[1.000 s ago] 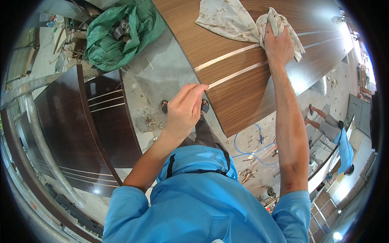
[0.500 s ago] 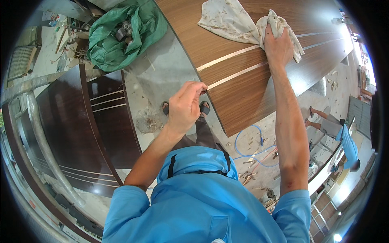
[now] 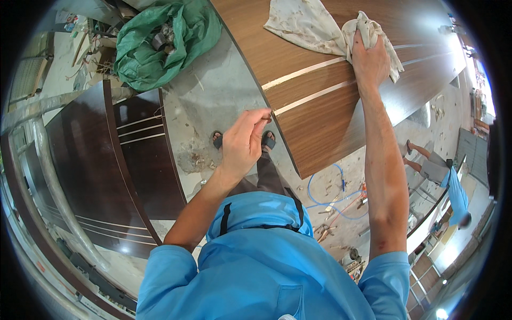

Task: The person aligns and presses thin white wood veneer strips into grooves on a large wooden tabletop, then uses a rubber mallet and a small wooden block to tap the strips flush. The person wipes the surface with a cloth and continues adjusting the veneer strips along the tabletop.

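A brown wood-grain board (image 3: 314, 141) with two pale inlaid strips lies in front of me and reaches to the right. On its top my right hand (image 3: 369, 63) grips a stained white cloth (image 3: 306, 24), bunched under the fingers, over the strips. The loose part of the cloth spreads to the left across the wood. My left hand (image 3: 246, 137) is pinched closed at the board's left edge, by the end of the nearer strip (image 3: 314, 97). Whatever its fingertips hold, if anything, is too small to make out.
Dark brown panels (image 3: 80, 154) with pale strips lean at a metal pipe frame on the left. A green sack (image 3: 160, 48) of scraps lies at the far left. Blue hose (image 3: 320, 202) and wood debris litter the floor. A person in blue (image 3: 456, 194) is at the right.
My left hand's fingers have shifted slightly at the board's edge. The right hand stays on the cloth in nearly the same place. The whole view has moved a little.
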Motion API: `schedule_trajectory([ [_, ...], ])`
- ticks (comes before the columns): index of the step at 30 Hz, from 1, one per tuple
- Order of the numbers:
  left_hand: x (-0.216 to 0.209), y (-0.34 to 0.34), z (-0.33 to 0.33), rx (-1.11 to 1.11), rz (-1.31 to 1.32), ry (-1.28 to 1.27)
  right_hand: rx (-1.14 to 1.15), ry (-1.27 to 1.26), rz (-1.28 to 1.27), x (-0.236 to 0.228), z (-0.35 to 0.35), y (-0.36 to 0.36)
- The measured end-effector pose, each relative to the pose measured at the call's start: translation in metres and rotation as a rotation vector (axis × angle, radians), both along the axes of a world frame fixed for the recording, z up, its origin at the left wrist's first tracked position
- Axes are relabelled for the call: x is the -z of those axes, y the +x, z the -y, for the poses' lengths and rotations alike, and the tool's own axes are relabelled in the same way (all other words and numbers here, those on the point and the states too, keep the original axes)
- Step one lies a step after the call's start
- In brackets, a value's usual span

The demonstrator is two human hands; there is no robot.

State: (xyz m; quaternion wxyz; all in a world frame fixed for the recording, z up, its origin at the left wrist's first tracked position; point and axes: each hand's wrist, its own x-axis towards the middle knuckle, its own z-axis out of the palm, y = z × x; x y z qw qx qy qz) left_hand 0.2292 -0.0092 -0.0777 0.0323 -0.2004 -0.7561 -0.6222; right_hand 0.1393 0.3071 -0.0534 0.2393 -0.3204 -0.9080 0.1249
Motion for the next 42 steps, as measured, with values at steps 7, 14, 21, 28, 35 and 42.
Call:
schedule_trajectory([
  [7,0.006,-0.022,0.004,0.078,-0.195,-0.094,-0.005,0.021,0.012,0.003,-0.004,0.001],
  [14,0.022,-0.022,0.011,0.171,-0.127,-0.137,-0.033,0.009,0.001,0.002,-0.004,0.000],
  [21,0.009,0.029,-0.003,0.099,0.764,0.305,-0.032,0.051,-0.082,0.002,-0.001,0.001],
  [28,-0.007,0.008,-0.022,0.001,0.891,0.451,-0.012,0.047,-0.145,0.004,0.000,0.002],
  [35,-0.013,0.000,-0.017,0.073,0.919,0.376,-0.082,0.046,-0.073,0.006,-0.002,0.003],
  [42,-0.012,-0.003,-0.025,0.078,0.938,0.362,-0.801,-0.482,0.247,-0.035,0.052,0.073],
])
